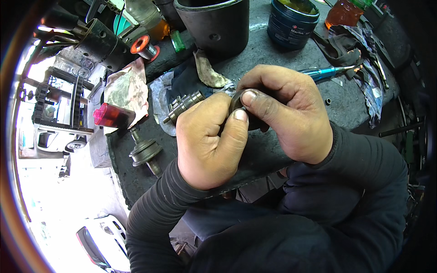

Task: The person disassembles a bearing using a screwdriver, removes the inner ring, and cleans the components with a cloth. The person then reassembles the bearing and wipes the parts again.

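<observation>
Both of my hands come together above the near part of the dark workbench (pixel 268 150). My left hand (pixel 207 141) and my right hand (pixel 291 113) pinch a small dark round metal part (pixel 236 101) between thumbs and curled fingers. Most of that part is hidden by the fingers, so its exact kind does not show. Just left of my left hand lies a stepped cylindrical metal shaft (pixel 185 107) on dark cloth. Nearer the bench's left edge is a second shaft with thick discs (pixel 145 151). A small metal ring (pixel 328 101) lies right of my right hand.
A black bucket (pixel 214 27) and a dark blue grease tub (pixel 293 22) stand at the back. A blue-handled screwdriver (pixel 323 73) lies near rags (pixel 371 86). At left are a solder wire spool (pixel 144 48), a red-capped container (pixel 114 115) and a stained cloth (pixel 127 88).
</observation>
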The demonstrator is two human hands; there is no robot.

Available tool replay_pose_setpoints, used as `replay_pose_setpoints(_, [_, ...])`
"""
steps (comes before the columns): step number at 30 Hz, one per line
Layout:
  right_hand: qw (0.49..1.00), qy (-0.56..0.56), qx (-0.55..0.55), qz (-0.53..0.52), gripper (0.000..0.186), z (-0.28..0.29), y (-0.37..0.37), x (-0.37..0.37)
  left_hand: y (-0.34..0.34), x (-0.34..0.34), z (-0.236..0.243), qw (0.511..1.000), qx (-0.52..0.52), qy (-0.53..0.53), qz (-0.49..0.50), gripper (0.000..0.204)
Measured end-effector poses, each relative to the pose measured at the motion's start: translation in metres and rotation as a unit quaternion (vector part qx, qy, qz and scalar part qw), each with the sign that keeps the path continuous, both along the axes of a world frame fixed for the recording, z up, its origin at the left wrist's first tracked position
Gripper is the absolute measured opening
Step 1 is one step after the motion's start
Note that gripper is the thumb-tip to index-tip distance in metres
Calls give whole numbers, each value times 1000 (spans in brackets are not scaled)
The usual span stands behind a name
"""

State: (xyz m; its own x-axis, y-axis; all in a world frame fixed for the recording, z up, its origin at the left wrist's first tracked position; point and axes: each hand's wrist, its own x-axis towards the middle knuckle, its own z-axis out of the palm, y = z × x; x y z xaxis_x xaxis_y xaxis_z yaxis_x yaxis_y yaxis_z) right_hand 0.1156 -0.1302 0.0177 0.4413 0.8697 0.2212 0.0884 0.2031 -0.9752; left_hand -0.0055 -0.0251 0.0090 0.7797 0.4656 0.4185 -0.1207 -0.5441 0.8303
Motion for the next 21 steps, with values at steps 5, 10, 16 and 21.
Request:
replay_pose_setpoints(5, [999, -49, -18, -7, 14, 3, -2, 3, -1, -1, 2, 998, -63, 2, -8, 17])
replay_pose_setpoints(10, [992, 97, -18, 73, 19, 3, 3, 16, 0, -3, 7, 989, -147, 8, -13, 21])
replay_pose_setpoints(16, [996, 80, -4, 32, 21, 4, 1, 21, -2, 0, 5, 985, -168, 31, -13, 24])
replay_pose_setpoints(21, [992, -119, -36, -4, 17, 8, -2, 20, 6, 2, 4, 990, -142, 24, -15, 12])
